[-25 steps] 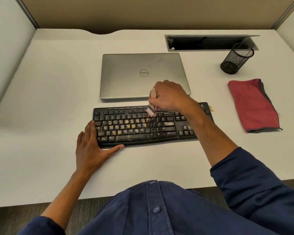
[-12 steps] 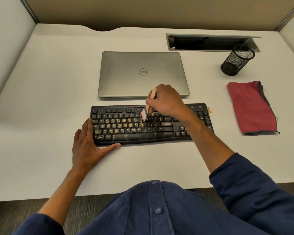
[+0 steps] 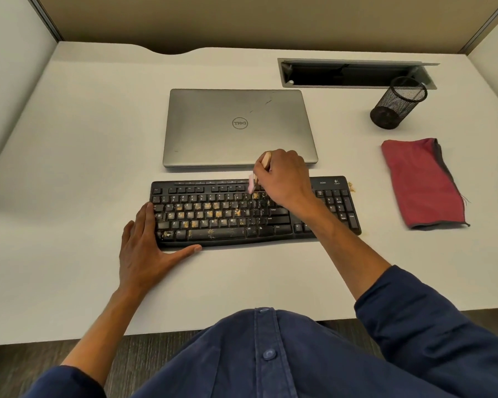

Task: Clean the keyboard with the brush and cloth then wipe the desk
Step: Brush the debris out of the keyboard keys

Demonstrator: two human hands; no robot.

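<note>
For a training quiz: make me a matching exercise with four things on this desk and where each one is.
Things:
1. brush
2. cloth
3. laptop
4. mesh cup

Places:
A. closed, behind the keyboard
B. folded on the desk, right of the keyboard
C. standing by the cable tray
D. in the right hand

Pairs: 1-D, 2-B, 3-A, 4-C

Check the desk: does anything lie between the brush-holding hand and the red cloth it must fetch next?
Nothing visible does. The right hand grips the brush over the keyboard; the red cloth lies to its right across bare desk.
</note>
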